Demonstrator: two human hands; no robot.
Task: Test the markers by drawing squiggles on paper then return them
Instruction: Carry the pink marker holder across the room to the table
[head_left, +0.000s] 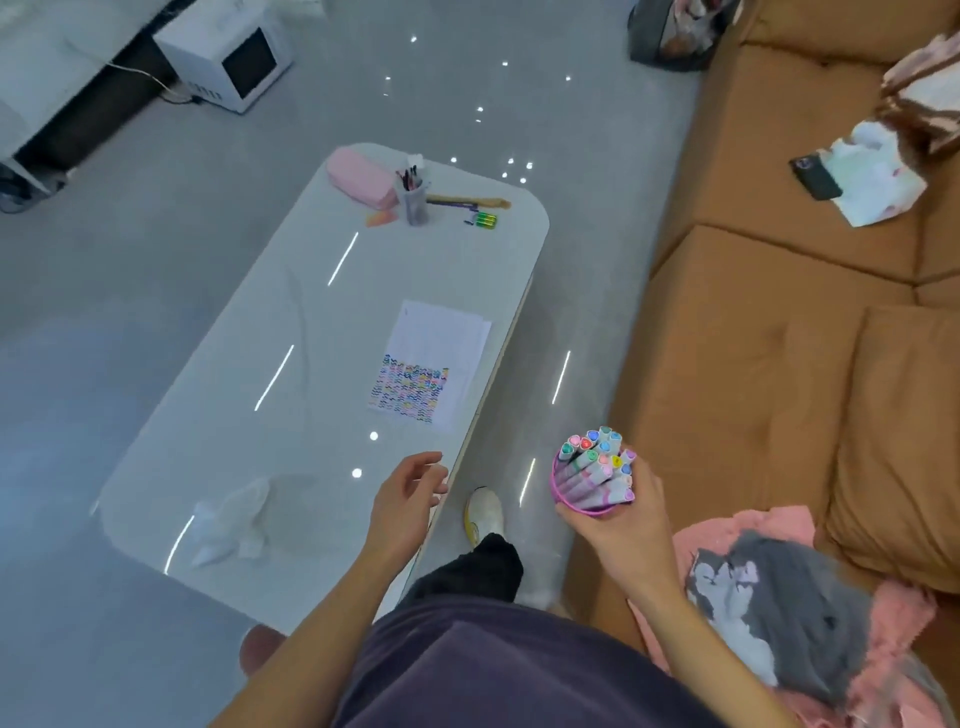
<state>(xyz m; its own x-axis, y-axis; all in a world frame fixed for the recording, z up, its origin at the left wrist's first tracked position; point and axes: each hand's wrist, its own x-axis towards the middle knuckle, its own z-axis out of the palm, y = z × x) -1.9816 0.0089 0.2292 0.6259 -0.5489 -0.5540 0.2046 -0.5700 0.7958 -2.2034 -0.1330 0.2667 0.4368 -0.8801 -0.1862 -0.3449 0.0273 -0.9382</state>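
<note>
Pointing cap-ends upward, markers (597, 465) bunched in cup (556, 483).

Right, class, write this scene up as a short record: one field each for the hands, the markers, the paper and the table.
Left hand: open, empty, over the table's near edge
Right hand: holds the cup, off the table
Markers: many, ends up, in the cup
Paper: flat on the table, coloured squiggles on its near part
Far end: case, pen pot
</note>
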